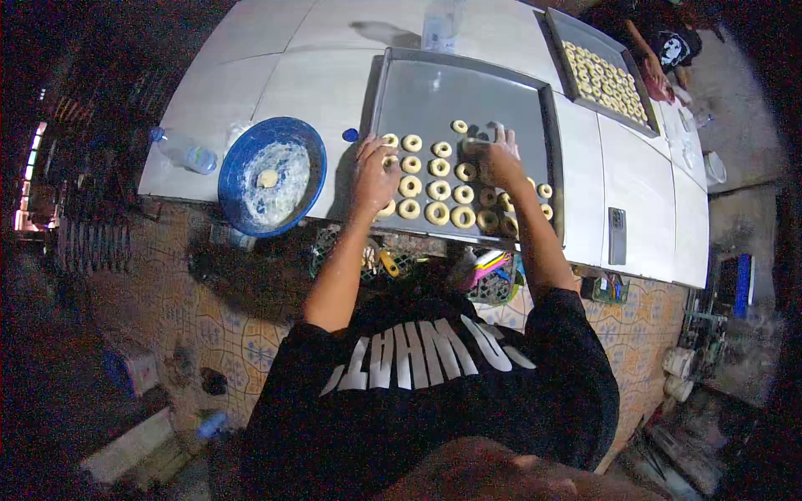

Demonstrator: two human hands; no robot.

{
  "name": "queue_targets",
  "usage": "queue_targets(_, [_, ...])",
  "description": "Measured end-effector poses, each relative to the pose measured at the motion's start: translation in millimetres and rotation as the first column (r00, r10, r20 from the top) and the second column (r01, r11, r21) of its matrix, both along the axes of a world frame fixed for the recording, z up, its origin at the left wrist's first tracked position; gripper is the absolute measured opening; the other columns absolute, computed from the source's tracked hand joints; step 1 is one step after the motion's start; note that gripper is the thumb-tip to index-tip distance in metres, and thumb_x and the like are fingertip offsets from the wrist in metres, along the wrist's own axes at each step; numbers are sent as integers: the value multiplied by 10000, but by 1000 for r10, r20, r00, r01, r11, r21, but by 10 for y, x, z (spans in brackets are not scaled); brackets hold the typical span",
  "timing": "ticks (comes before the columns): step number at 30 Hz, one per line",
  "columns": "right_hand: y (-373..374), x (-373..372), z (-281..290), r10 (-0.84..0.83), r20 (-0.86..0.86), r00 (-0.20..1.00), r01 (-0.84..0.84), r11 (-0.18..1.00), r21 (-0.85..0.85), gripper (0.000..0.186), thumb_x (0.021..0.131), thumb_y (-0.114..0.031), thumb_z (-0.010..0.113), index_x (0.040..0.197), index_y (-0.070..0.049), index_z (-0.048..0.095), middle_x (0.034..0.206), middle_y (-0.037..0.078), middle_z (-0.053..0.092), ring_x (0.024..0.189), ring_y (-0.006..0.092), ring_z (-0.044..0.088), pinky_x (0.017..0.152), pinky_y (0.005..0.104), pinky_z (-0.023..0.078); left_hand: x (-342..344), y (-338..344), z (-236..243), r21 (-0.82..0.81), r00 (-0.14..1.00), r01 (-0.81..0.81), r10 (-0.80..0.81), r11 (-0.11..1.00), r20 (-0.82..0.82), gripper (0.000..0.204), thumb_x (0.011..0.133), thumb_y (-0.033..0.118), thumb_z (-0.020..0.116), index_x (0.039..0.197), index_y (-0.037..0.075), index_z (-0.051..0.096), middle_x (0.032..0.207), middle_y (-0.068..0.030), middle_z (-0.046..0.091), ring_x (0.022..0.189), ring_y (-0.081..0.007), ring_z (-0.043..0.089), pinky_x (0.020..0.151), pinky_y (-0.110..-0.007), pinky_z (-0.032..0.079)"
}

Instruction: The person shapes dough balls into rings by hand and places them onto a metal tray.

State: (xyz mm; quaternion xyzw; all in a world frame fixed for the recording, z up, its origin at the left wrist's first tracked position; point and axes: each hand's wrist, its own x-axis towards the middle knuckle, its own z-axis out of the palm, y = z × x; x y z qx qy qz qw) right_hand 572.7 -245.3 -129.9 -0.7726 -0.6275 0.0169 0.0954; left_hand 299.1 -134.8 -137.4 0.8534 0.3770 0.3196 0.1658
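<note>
A grey metal tray (451, 92) carries several rows of pale dough rings (438, 190) over its lower half. My left hand (376, 171) rests at the tray's left side, its fingers apart and curved over rings there; some rings are hidden by it. My right hand (499, 157) is over the upper right of the rows, fingers apart and pointing up, near a lone small ring (459, 126). Whether either touches a ring is unclear. Left of the tray, a blue basin (309, 175) holds white powder and a small dough lump (267, 179).
A second tray (572, 88) of rings is at the upper right, beside a co-worker's arm (643, 58). A plastic bottle (188, 154) lies left of the basin, another (439, 29) stands behind. A phone (617, 235) lies right. Crates (493, 288) sit below the tiled table (209, 83).
</note>
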Motion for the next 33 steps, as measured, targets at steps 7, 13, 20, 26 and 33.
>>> queue_targets(7, [45, -22, -88, -40, 12, 999, 39, 997, 65, 389, 747, -225, 723, 1136, -247, 733, 1465, 192, 388, 1262, 432, 408, 1034, 515, 449, 16, -14, -17, -109, 994, 13, -1, 994, 109, 128, 789, 34, 711, 910, 42, 668, 1227, -178, 636, 1312, -386, 492, 1114, -468, 382])
queue_targets(13, [62, 230, -400, -47, 16, 999, 46, 997, 59, 490, 743, -23, 623, 1166, -241, 737, 1504, 192, 344, 1298, 437, 391, 1050, 529, 444, 83, -28, -40, -6, 992, 10, -9, 1000, 129, 118, 803, 133, 705, 905, 75, 692, 1180, -157, 669, 1216, -378, 561, 1050, -461, 428])
queue_targets(20, [117, 103, -256, -26, -76, 997, 28, 999, 21, 398, 823, -136, 666, 1187, -284, 730, 1541, 158, 324, 1418, 429, 300, 1129, 591, 340, 53, 74, -274, 17, 983, 55, -58, 998, 175, 136, 799, 102, 720, 924, 88, 669, 1158, -152, 658, 1262, -401, 528, 1072, -493, 407])
queue_targets(26, [34, 121, -225, 12, -119, 993, -15, 999, -31, 388, 854, -410, 711, 1226, -303, 687, 1607, 154, 227, 1508, 408, 137, 1177, 601, 230, 88, 8, -136, -57, 991, 58, -50, 997, 125, 112, 778, 32, 695, 885, 38, 665, 1182, -182, 638, 1284, -398, 508, 1099, -472, 393])
queue_targets(33, [27, 79, -196, -60, 14, 998, 59, 998, 12, 390, 833, -324, 727, 1221, -341, 693, 1618, 111, 209, 1499, 406, 151, 1171, 631, 215, 43, 11, -116, -25, 990, 62, -58, 998, 131, 112, 783, 45, 703, 886, 36, 660, 1146, -167, 644, 1271, -389, 518, 1086, -472, 403])
